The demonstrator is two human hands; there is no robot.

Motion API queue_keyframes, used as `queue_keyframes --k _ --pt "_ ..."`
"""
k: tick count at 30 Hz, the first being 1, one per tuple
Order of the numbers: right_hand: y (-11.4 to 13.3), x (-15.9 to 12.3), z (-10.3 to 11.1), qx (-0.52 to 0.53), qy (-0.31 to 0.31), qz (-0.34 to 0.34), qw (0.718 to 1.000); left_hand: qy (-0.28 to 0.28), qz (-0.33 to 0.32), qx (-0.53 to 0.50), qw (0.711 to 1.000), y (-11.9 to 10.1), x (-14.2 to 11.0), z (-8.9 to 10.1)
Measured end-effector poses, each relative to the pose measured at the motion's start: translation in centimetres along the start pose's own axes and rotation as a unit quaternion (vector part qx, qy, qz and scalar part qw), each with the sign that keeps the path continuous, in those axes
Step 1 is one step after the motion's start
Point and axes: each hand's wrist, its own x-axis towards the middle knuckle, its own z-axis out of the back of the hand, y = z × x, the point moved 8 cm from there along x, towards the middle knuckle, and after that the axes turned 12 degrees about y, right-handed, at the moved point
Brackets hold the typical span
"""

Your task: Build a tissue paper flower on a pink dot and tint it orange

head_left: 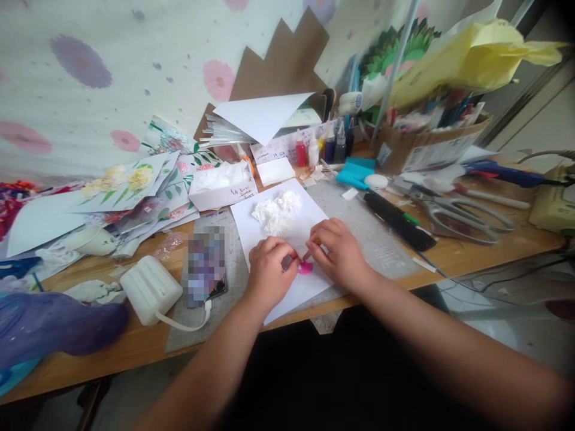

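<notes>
Both my hands rest on a white sheet of paper [251, 224] lying on a grey cutting mat [359, 230]. My left hand [268, 272] is curled, its fingers pinching a small dark thing I cannot make out. My right hand [338, 251] is closed in a pinch on a thin stick-like tool whose tip touches a small pink piece [306, 268] between the hands. A heap of white fluffy material [275, 212] lies on the sheet just beyond my fingers.
A phone [205, 263] and a white power bank [150, 289] lie to the left. Large scissors [467, 215], a black pen [398, 220], small paint bottles [321, 148], a tissue box [222, 185], floral papers [130, 179] and a cardboard box [431, 146] crowd the wooden desk.
</notes>
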Motion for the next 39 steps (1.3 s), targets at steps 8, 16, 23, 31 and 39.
queue_keyframes --k 8,16,23,31,39 --pt "-2.3 -0.6 1.8 0.111 -0.072 -0.089 0.987 -0.014 0.001 -0.04 0.999 0.0 -0.3 0.3" --pt "-4.7 -2.3 2.5 0.246 -0.14 -0.147 0.948 -0.074 0.065 0.093 0.991 4.6 1.0 10.1" --pt "-4.6 -2.1 2.3 0.259 -0.128 -0.157 0.944 -0.083 0.152 0.187 0.967 11.9 9.1 16.7" --pt "-4.6 -2.0 2.4 0.234 -0.132 -0.162 0.95 -0.011 0.196 0.203 0.959 13.1 16.6 12.5" --pt "-4.6 -2.0 2.3 0.25 -0.126 -0.156 0.947 -0.082 0.167 0.129 0.974 11.5 15.5 14.7"
